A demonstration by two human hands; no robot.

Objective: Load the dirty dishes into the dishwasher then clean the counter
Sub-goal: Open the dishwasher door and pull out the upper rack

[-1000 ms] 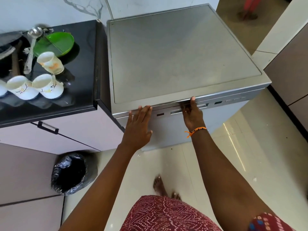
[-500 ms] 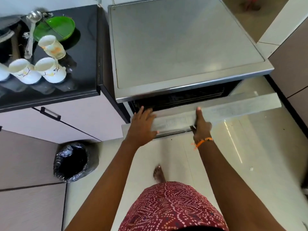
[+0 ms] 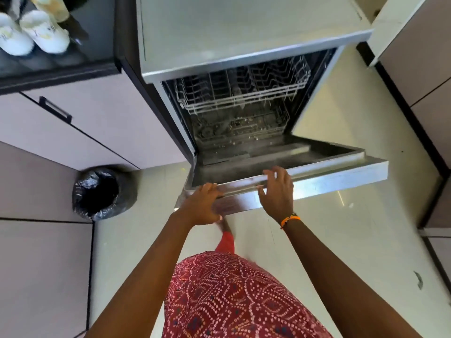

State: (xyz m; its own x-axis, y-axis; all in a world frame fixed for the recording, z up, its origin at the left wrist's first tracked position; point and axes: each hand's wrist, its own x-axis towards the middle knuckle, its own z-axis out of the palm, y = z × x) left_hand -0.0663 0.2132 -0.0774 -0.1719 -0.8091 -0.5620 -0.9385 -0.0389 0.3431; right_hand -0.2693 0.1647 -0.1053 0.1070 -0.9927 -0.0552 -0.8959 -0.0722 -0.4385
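The steel dishwasher (image 3: 244, 28) stands open, its door (image 3: 341, 172) hanging low and nearly flat in front of me. Inside I see a white wire upper rack (image 3: 244, 93) and a darker lower rack (image 3: 244, 129); I can make out no dishes in them. My left hand (image 3: 202, 207) grips the door's top edge near its left corner, fingers curled over the rim. My right hand (image 3: 278, 191) holds the same edge further right, fingers on top and thumb underneath. Two white cups (image 3: 46, 32) stand on the black counter (image 3: 73, 69) at top left, and a third cup (image 3: 52, 6) is cut off by the frame.
A bin lined with a black bag (image 3: 102, 191) sits on the floor left of the door. Pale cabinet fronts with a black handle (image 3: 56, 109) run under the counter. More cabinets (image 3: 427, 81) line the right side. Glossy floor tiles (image 3: 353, 240) lie around my feet.
The dishwasher door has swung from closed down to nearly flat, with both my hands following its top edge downward. The racks have come into view, and the counter has slid toward the frame's top left.
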